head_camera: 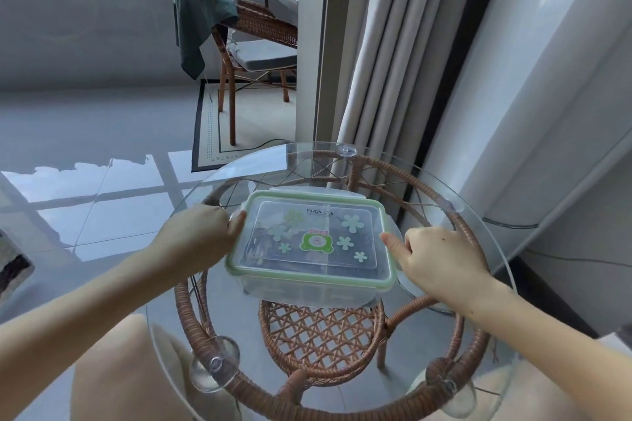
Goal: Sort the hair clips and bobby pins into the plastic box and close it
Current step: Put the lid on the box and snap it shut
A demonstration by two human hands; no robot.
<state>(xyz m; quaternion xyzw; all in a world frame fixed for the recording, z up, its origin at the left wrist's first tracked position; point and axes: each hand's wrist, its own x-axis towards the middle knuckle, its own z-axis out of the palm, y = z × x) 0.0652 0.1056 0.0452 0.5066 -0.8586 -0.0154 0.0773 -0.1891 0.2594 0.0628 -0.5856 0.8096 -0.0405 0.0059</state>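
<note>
Plastic box [309, 243], lidded, between left hand [201, 232] and right hand [441, 260], both curled, one digit pressing each side.

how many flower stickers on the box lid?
6 flower stickers, all on the lid: three left of the green cartoon sticker, three right. None looks hidden.

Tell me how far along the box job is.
Done: the lid sits on the box, dark contents showing through. In hand: left hand touches the left latch, right hand the right latch. Left: snapping latches down; the right latch looks flared out, others unclear.
</note>
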